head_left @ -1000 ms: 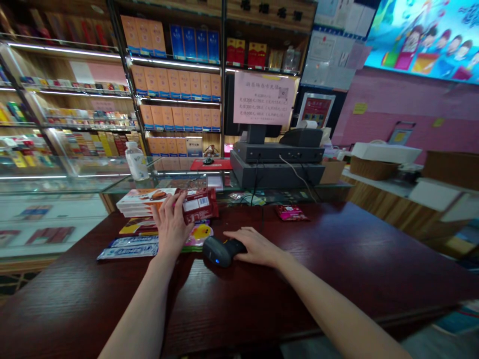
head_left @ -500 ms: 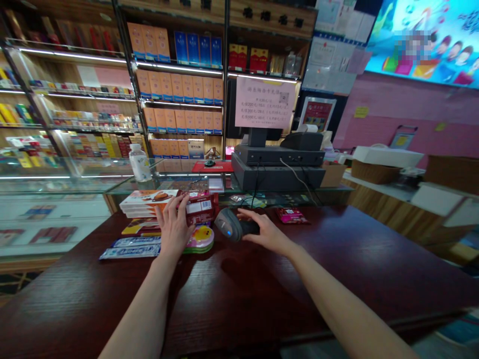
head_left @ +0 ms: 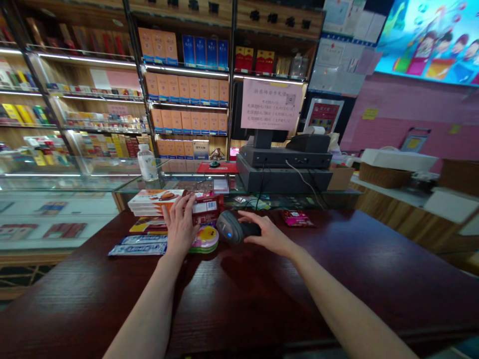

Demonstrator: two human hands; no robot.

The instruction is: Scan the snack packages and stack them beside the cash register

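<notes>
Slid up the counter (head_left: 299,289) just now, barcode scanner (head_left: 231,227) gripped in right hand (head_left: 264,232); left hand (head_left: 180,225) open on red box (head_left: 207,209).

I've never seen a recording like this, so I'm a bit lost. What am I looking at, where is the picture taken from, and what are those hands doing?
This picture comes from a camera worn on a person's head, looking forward and down at their own hands; no machine is involved. The hands are at a dark wooden shop counter. The left hand rests with its fingers spread on a red box, beside stacked orange-and-white boxes and blue-and-white packets. The right hand is on the handle of a handheld barcode scanner, though how firmly it grips is hard to tell.
</notes>
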